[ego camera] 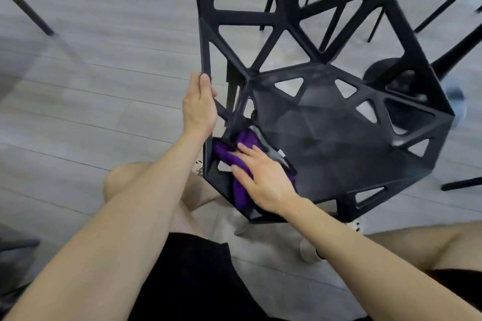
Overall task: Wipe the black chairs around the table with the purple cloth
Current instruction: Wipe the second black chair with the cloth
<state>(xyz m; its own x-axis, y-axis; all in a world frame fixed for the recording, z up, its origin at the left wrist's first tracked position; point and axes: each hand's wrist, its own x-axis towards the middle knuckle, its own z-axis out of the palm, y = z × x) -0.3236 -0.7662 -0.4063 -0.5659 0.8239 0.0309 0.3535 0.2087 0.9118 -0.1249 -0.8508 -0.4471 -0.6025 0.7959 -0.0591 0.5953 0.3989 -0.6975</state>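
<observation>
Cloth (227, 155) lies on the chair (326, 138) seat, pressed under the flat right hand (263, 180), just below the left hand (199, 107) gripping the frame edge. Hold that brace firm; sweep outward with even pressure.

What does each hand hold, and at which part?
The left hand grips the black plastic lattice chair at its backrest's side edge. The right hand only presses the purple cloth flat.

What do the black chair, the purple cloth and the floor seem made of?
Black chair: probably moulded plastic, matte; one-piece lattice with triangular cut-outs. Purple cloth: soft fuzzy fabric, likely microfibre; bunches in folds. Floor: grey wood-look planks with seams; laminate or vinyl, unclear.
</observation>
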